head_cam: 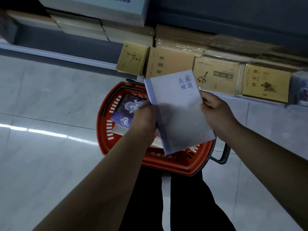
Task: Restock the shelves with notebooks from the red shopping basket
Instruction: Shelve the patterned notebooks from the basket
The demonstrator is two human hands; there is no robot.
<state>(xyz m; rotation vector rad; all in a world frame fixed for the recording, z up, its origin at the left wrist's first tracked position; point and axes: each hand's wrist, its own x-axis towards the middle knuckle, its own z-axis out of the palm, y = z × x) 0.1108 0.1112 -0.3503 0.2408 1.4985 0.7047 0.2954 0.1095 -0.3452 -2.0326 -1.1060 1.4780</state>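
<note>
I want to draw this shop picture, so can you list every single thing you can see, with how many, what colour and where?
pale notebook: one, light lilac with a darker spine strip, held above the basket
red shopping basket: one, red with dark handles, on the floor in front of the shelf
dark notebook: one, dark blue-purple with a cartoon figure, lying inside the basket
tan notebooks: several stacks, yellow-brown covers, along the lowest shelf
wrapped packs: several, tan and cream, piled behind and above the tan notebooks
floor: pale glossy tiles
legs: two, in black trousers, at the bottom of the view
left hand: one, gripping the pale notebook's spine edge
right hand: one, holding its opposite edge
</note>
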